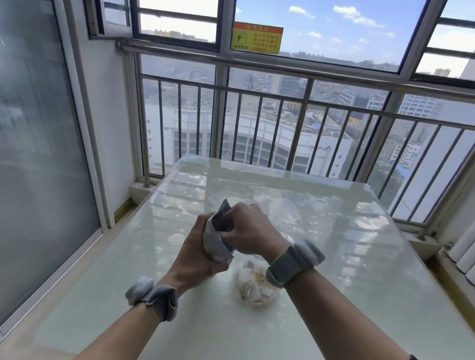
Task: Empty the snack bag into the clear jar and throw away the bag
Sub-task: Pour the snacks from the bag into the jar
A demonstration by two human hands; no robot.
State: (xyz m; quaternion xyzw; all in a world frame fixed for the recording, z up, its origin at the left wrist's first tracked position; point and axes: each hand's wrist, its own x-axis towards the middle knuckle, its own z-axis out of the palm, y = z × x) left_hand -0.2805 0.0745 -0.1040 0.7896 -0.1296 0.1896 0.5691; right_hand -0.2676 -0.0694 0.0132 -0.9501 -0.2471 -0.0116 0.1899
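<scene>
**Now: bag in both hands, beside jar**

Left hand curls round the bag low down. The jar stands just right of it on the table. Right hand pinches the bag's top. The bag is probably light, thin and slippery: hold base and corner.

Both forearms extended forward, left grip wrapped round snack bag, right grip pinching its top
</scene>
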